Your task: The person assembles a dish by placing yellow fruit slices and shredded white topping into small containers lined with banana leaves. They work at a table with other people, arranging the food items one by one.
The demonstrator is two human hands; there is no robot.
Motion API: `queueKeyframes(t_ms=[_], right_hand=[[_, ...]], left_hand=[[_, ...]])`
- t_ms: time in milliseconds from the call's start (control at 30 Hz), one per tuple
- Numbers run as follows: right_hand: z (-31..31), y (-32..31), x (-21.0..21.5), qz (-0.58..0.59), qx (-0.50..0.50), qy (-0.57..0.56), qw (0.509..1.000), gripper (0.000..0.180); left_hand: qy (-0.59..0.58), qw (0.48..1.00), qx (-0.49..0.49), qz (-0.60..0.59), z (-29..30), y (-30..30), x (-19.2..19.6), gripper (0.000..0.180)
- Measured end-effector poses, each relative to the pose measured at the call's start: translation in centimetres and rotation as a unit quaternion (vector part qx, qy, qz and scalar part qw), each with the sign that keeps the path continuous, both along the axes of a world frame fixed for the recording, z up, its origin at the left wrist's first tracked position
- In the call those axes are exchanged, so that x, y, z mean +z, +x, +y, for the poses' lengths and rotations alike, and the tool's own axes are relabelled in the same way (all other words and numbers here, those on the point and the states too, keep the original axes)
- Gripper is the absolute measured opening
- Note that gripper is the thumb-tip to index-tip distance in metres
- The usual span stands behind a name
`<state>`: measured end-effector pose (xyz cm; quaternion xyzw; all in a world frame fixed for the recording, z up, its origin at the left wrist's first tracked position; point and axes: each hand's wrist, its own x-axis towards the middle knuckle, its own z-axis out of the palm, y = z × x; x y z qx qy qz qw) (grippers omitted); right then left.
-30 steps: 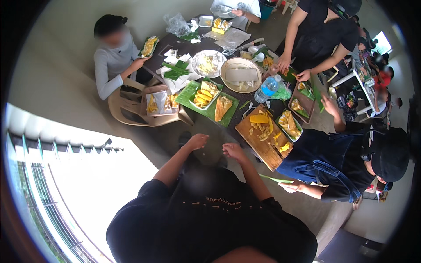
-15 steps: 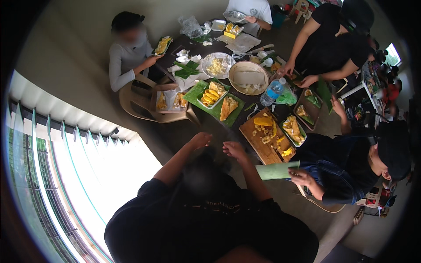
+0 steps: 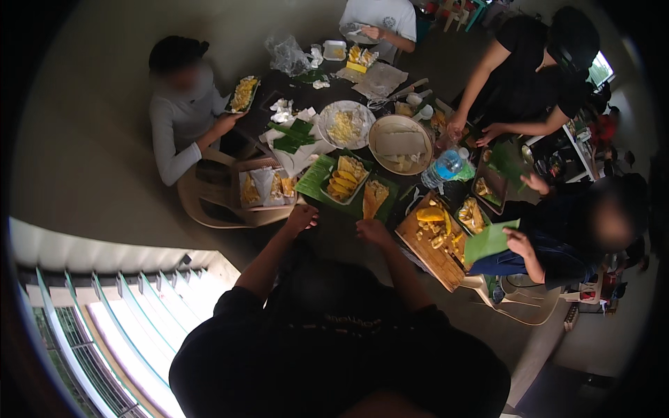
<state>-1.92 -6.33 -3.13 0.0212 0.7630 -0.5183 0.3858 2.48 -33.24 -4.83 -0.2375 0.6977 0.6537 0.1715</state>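
The left hand (image 3: 302,217) and right hand (image 3: 369,230) are hovering loosely curled, holding nothing, at the table's (image 3: 327,240) near edge beside the banana-leaf tray (image 3: 345,180); reaching in slowly seems wise.

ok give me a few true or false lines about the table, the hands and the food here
1. The person's left hand and right hand are both at the near edge of the table. True.
2. The right hand holds the water bottle. False: the bottle stands alone further right on the table, and the hand is beside the green tray.
3. A wooden board with yellow food pieces lies right of the right hand. True.
4. The round bowl sits on the floor. False: it is on the table, past the green tray.
5. A co-worker's hand holds a green leaf. True.
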Motion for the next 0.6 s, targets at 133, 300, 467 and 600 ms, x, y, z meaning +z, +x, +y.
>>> queueKeyframes(t_ms=[133, 300, 467, 600], right_hand=[[-4.2, -3.1, 0.1, 0.106, -0.042, 0.047, 0.992, 0.041], [-7.5, -4.4, -1.6, 0.128, -0.162, 0.082, 0.975, 0.043], [-6.3, -3.6, -5.1, 0.163, -0.207, 0.207, 0.942, 0.05], [-7.2, -2.6, -1.1, 0.13, -0.208, 0.325, 0.913, 0.052]], left_hand=[[-0.002, 0.997, -0.067, 0.042, -4.3, -4.6, -1.3, 0.03], [-0.021, 0.987, -0.108, 0.119, -7.7, -8.4, -3.3, 0.029], [-0.037, 0.986, -0.076, 0.145, -7.2, -12.7, -5.8, 0.025], [-0.039, 0.982, -0.085, 0.162, -5.4, -14.7, -6.8, 0.024]])
